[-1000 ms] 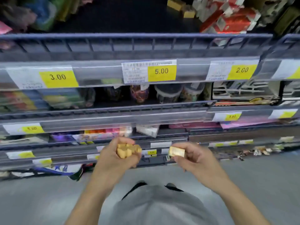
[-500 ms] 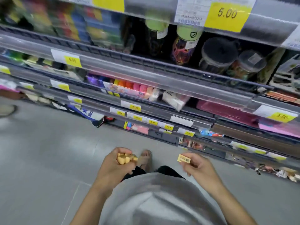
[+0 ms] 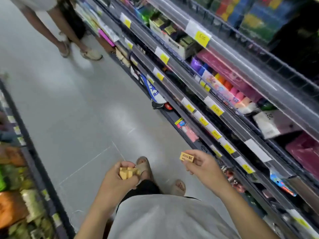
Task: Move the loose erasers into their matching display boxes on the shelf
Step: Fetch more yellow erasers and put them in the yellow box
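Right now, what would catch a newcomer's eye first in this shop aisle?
Low in the middle, the left hand clutches a bunch of yellow erasers, while the right hand pinches a single yellow eraser. Shelves dotted with yellow price tags slant down the right side.

Tiered shelves hold blurred coloured packages behind yellow price tags.

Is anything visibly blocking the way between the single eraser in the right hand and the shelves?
Nothing visible: the single eraser in the right hand is over open floor beside the shelves. No matching display box can be identified.
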Action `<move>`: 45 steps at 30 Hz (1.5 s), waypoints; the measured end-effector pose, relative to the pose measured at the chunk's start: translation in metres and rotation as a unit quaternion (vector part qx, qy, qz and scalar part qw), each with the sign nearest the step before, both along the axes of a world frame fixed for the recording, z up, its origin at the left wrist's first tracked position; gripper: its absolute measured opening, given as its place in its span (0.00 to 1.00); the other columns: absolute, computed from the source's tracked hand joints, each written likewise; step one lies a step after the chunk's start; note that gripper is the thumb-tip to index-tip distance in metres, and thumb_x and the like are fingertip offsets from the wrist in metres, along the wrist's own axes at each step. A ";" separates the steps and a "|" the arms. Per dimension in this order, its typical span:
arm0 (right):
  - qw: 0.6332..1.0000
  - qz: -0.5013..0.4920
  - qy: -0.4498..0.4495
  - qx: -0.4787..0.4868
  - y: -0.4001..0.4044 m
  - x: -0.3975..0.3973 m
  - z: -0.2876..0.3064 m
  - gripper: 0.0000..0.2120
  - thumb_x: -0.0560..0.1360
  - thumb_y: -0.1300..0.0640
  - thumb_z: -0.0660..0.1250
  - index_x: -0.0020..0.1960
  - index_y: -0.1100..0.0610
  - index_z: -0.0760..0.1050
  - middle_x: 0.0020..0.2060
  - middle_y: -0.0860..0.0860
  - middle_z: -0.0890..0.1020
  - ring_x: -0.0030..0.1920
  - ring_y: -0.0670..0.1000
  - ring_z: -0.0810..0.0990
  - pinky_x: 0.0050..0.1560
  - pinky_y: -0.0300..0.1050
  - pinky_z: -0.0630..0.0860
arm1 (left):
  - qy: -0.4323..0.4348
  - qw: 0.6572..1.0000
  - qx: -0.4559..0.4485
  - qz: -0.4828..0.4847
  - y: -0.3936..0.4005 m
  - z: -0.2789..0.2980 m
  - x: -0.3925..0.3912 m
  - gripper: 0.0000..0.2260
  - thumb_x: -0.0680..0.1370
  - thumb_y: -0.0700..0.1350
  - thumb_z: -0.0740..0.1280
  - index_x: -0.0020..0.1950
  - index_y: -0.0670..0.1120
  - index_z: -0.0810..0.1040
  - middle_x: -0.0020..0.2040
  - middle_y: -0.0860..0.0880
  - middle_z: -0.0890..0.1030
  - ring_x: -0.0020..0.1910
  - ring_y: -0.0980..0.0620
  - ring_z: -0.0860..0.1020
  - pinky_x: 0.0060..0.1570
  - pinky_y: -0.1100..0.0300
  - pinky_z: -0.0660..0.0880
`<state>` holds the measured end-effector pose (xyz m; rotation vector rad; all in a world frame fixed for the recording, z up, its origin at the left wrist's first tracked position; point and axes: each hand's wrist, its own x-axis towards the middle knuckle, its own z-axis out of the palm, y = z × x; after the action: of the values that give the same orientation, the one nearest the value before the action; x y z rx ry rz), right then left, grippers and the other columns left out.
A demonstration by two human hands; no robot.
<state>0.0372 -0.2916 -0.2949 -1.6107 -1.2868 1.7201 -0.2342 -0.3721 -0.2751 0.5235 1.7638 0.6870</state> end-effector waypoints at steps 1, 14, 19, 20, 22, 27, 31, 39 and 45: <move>1.000 0.013 0.004 0.005 0.009 -0.015 0.002 0.10 0.76 0.64 0.72 0.55 0.53 0.82 0.45 0.49 0.86 0.41 0.43 0.82 0.43 0.39 0.76 | 0.002 1.000 0.000 0.016 -0.004 -0.001 -0.011 0.21 0.63 0.42 0.77 0.54 0.46 0.80 0.41 0.39 0.85 0.32 0.51 0.80 0.31 0.65 0.77; 0.998 0.062 0.000 -0.001 0.095 -0.202 -0.003 0.11 0.75 0.68 0.71 0.55 0.57 0.81 0.41 0.51 0.86 0.37 0.47 0.80 0.37 0.40 0.76 | 0.015 0.995 0.047 0.092 0.057 -0.005 -0.199 0.18 0.65 0.45 0.78 0.53 0.50 0.81 0.43 0.47 0.87 0.35 0.50 0.84 0.39 0.57 0.80; 0.999 0.046 0.000 -0.005 0.129 -0.244 -0.006 0.10 0.75 0.67 0.72 0.55 0.59 0.81 0.36 0.47 0.85 0.35 0.43 0.80 0.37 0.36 0.76 | 0.045 0.993 0.069 0.087 0.118 0.008 -0.260 0.14 0.67 0.44 0.79 0.48 0.58 0.81 0.42 0.50 0.87 0.34 0.51 0.84 0.35 0.61 0.79; 0.999 0.045 0.001 -0.009 0.138 -0.252 -0.006 0.10 0.76 0.67 0.72 0.55 0.58 0.81 0.37 0.48 0.85 0.35 0.43 0.80 0.37 0.36 0.76 | 0.047 0.993 0.072 0.082 0.132 0.011 -0.270 0.14 0.67 0.44 0.79 0.47 0.60 0.81 0.43 0.51 0.87 0.34 0.50 0.84 0.35 0.61 0.79; 0.999 0.039 0.011 -0.018 0.159 -0.267 -0.006 0.10 0.76 0.68 0.71 0.55 0.57 0.81 0.38 0.51 0.86 0.34 0.45 0.79 0.36 0.37 0.76 | 0.049 0.993 0.077 0.070 0.160 0.016 -0.288 0.15 0.70 0.42 0.80 0.46 0.61 0.81 0.43 0.52 0.87 0.34 0.50 0.84 0.34 0.63 0.79; 0.999 0.033 0.012 -0.015 0.229 -0.309 -0.014 0.10 0.76 0.67 0.71 0.55 0.56 0.81 0.43 0.56 0.86 0.35 0.49 0.80 0.37 0.43 0.78 | 0.044 0.992 0.082 0.081 0.225 0.018 -0.327 0.14 0.69 0.43 0.79 0.45 0.60 0.81 0.42 0.49 0.87 0.33 0.52 0.83 0.32 0.66 0.77; 0.999 0.048 0.013 -0.014 0.304 -0.349 -0.016 0.11 0.76 0.66 0.72 0.56 0.55 0.81 0.42 0.55 0.86 0.36 0.52 0.79 0.38 0.46 0.77 | 0.049 0.992 0.055 0.106 0.268 0.010 -0.356 0.15 0.72 0.40 0.79 0.46 0.60 0.81 0.42 0.48 0.87 0.33 0.52 0.83 0.36 0.62 0.76; 0.992 0.100 0.037 0.065 0.443 -0.418 0.019 0.15 0.76 0.60 0.72 0.54 0.40 0.82 0.48 0.48 0.86 0.43 0.49 0.84 0.43 0.42 0.81 | 0.038 0.991 0.060 0.112 0.376 0.005 -0.411 0.13 0.72 0.38 0.78 0.52 0.51 0.81 0.42 0.46 0.86 0.32 0.51 0.82 0.33 0.67 0.77; 0.992 0.043 0.036 0.113 0.510 -0.452 0.049 0.18 0.76 0.62 0.72 0.54 0.39 0.82 0.49 0.46 0.86 0.46 0.47 0.85 0.46 0.41 0.81 | 0.033 0.994 0.101 0.036 0.488 0.019 -0.452 0.15 0.69 0.41 0.78 0.48 0.58 0.81 0.41 0.47 0.86 0.33 0.51 0.82 0.40 0.57 0.79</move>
<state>-0.4147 0.2188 -0.2461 -1.3705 -1.4764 1.6013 -0.6865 0.1158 -0.2563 0.6273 1.7926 0.9139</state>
